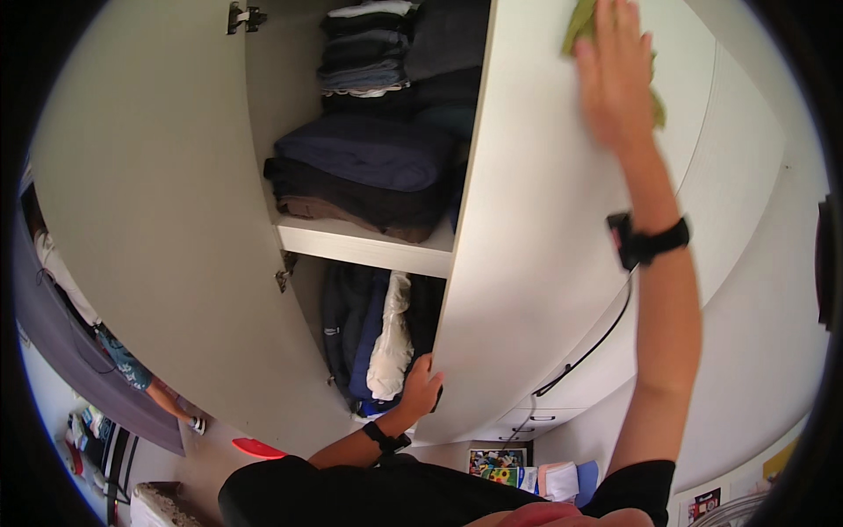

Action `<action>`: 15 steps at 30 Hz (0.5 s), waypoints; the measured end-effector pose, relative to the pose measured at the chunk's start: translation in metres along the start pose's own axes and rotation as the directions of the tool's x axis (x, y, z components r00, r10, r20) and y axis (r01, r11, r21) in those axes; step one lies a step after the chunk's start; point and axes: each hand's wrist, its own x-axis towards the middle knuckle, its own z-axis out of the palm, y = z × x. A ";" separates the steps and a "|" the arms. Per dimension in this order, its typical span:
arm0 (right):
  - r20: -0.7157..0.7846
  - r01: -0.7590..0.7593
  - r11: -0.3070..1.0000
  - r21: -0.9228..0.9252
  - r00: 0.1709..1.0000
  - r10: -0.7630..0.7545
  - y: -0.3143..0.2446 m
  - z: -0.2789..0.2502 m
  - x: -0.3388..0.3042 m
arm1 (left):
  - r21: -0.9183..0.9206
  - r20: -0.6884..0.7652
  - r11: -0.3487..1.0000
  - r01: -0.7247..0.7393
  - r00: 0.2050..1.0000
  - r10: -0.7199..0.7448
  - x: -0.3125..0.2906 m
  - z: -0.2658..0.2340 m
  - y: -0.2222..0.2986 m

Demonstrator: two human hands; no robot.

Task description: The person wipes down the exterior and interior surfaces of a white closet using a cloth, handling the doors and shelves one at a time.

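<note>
My right hand [618, 92] is raised high, its fingers long and flat over a green cloth [579, 26], which it holds against the outer face of a white wardrobe door [536, 167]. Parts of the cloth stick out on both sides of the hand. Lower down, my left hand [423, 388] grips the free edge of that same door, fingers bent round it. Behind the left hand hangs a white garment or wrapped item [392, 342] among dark clothes. Both wrists wear black bands, and a cable runs down from the right one.
Folded dark clothes [364, 154] fill the upper shelf [369, 249]. A second door [167, 202] stands open at the left. White drawers [536, 420] with dark handles are low at the right, near a box of colourful items [499, 470]. At far left another person's arm [167, 400] shows.
</note>
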 end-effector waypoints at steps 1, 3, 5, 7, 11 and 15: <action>-0.151 0.145 0.982 0.122 0.980 -0.126 -0.002 0.014 -0.029 | -0.006 0.005 1.000 0.004 1.000 -0.003 0.003 -0.002 0.000; -0.054 0.115 0.975 0.192 0.993 -0.107 -0.035 0.010 -0.079 | 0.027 -0.017 0.999 -0.030 0.999 0.030 0.005 -0.007 0.010; 0.140 0.056 0.972 0.227 0.986 -0.089 -0.069 0.008 -0.138 | 0.023 -0.029 0.999 -0.031 0.999 0.031 0.012 -0.013 0.014; 0.271 0.129 0.946 0.298 0.938 -0.213 -0.088 0.023 -0.229 | -0.017 -0.039 0.999 0.032 0.999 -0.033 0.025 -0.010 0.023; 0.354 0.192 0.936 0.295 0.888 -0.294 -0.116 0.025 -0.414 | -0.180 0.072 0.977 0.114 0.992 -0.103 0.044 -0.014 0.000; 0.333 0.096 0.949 0.300 0.922 -0.199 -0.128 0.022 -0.479 | -0.207 0.140 0.976 0.074 0.989 -0.046 0.044 -0.017 -0.007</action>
